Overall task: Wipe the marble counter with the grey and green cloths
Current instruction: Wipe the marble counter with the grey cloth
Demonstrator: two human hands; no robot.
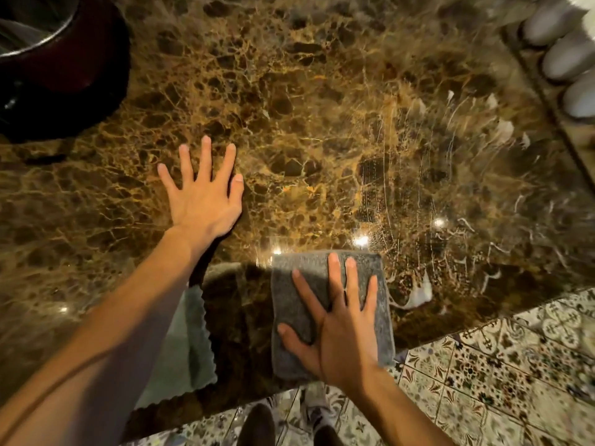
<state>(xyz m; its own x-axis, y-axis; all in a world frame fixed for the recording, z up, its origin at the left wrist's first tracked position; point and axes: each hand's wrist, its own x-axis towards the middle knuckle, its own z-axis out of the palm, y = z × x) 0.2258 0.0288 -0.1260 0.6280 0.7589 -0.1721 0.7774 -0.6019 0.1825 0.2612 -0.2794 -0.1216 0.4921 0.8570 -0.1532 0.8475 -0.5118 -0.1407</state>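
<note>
Hands lie flat, fingers spread: right hand (pixel 335 320) presses the folded grey cloth (pixel 325 310) onto the brown marble bench (pixel 306 107); left hand (pixel 203 188) bare beyond it.

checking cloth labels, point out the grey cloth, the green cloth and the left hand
grey cloth (pixel 291 304): head view, bare left part.
green cloth (pixel 190 346): head view, middle, beside forearm.
left hand (pixel 203 194): head view, back of hand.

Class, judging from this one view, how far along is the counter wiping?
Done: wet streaks on the marble counter at right suggest wiping there. In hand: the right hand presses the grey cloth flat at the near edge; the left hand rests bare. Left: the green cloth lies unused; the left side looks dry.
</note>
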